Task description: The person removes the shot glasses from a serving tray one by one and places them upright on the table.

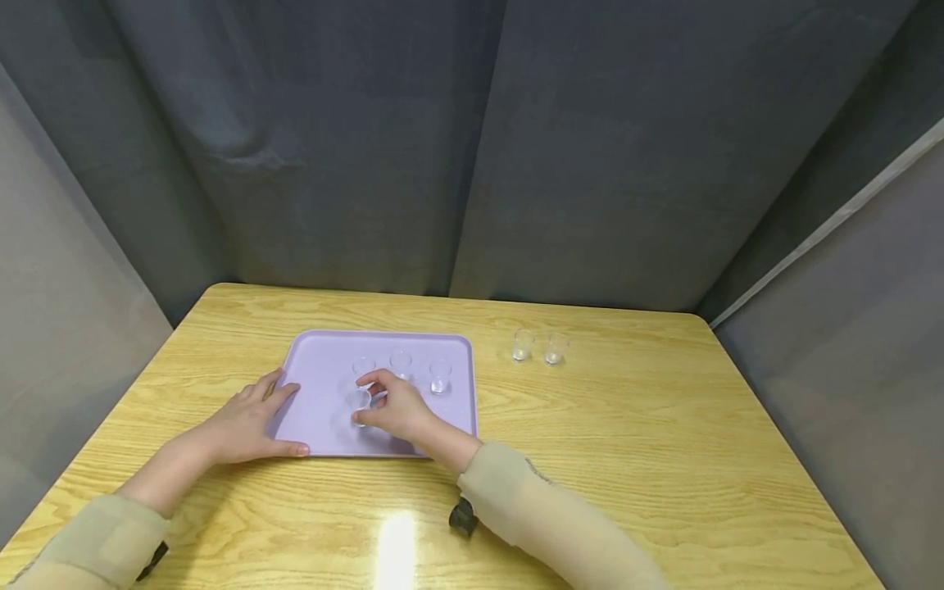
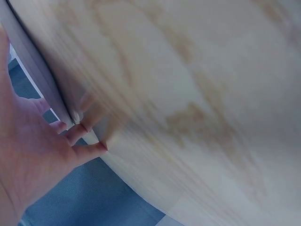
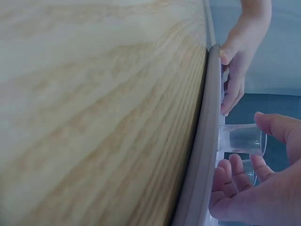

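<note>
A small clear shot glass (image 3: 242, 139) stands upright on the lilac tray (image 1: 317, 352). My right hand (image 1: 398, 407) is at its rim, thumb on one side and index finger on the other, pinching it; the remaining fingers curl loosely beside it. Just behind are three more clear glasses, a left one (image 1: 364, 365), a middle one (image 1: 401, 361) partly covered by the right hand, and a right one (image 1: 440, 376). With fingers spread, my left hand (image 1: 247, 422) rests at the tray's left side, its thumb by the front-left corner.
Two more clear glasses, one (image 1: 522, 346) beside the other (image 1: 555, 349), stand on the wooden table (image 1: 627, 459) to the right of the tray. Grey curtains (image 1: 354, 164) close off the table's back and sides.
</note>
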A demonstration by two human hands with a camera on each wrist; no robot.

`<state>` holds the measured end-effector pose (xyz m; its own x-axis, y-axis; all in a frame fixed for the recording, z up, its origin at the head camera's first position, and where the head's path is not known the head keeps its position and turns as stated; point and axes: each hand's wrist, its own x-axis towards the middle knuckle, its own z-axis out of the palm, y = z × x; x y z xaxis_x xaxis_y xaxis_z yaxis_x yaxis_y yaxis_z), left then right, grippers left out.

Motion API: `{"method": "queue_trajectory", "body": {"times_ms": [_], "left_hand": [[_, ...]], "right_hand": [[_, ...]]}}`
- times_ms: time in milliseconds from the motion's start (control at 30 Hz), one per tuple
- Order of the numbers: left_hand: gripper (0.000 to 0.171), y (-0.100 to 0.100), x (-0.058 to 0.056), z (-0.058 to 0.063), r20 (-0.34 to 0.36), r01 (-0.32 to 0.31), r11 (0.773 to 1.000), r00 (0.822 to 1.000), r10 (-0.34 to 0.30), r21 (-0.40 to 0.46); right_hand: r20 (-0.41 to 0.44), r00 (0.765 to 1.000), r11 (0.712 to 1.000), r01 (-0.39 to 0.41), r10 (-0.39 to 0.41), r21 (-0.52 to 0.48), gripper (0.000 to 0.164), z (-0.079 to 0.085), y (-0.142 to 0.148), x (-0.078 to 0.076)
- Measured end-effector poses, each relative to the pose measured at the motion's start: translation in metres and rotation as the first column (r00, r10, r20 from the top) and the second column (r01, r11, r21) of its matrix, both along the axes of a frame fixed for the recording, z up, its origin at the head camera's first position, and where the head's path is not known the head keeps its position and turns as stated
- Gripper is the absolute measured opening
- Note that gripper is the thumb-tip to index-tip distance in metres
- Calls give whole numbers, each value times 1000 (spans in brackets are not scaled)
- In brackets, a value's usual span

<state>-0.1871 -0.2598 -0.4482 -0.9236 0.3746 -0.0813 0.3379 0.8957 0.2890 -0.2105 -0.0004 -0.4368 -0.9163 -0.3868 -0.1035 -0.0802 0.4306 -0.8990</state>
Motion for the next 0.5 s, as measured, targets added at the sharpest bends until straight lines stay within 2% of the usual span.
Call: {"method": "queue_trajectory", "body": {"times_ms": [333, 500], "left_hand": [[110, 0, 0, -1, 0, 0, 1000, 1000, 0, 1], [110, 0, 1, -1, 2, -2, 1000, 1000, 2, 0]], "right_hand": [[-45, 999, 1000, -11, 11, 2, 37, -4, -2, -1], [-24, 999, 1000, -22, 23, 19, 36, 0, 0, 1]]}}
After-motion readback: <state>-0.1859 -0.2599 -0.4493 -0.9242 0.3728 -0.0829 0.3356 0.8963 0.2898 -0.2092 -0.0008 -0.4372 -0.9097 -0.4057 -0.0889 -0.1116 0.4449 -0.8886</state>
